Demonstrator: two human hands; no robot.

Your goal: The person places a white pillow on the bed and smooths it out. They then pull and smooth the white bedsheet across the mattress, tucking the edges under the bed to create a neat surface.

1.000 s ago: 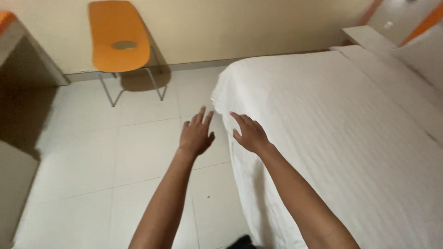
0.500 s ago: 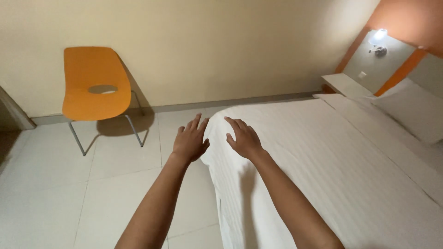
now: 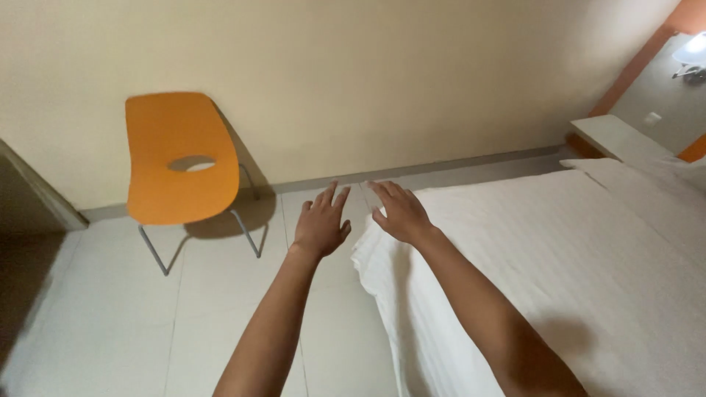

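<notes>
Tiled room, white bed (image 3: 559,250). My left hand (image 3: 321,224) and right hand (image 3: 399,213) hover spread, empty, over bed corner. Next likely needs gripping that corner.

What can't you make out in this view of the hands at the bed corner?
Head view:
- Whether the right hand touches the bed corner: angle leaves it unclear.
- The bed's far side: cut off by the right edge.
- The wall lamp: cropped and glaring.
- The left hand palm: faces away.
</notes>
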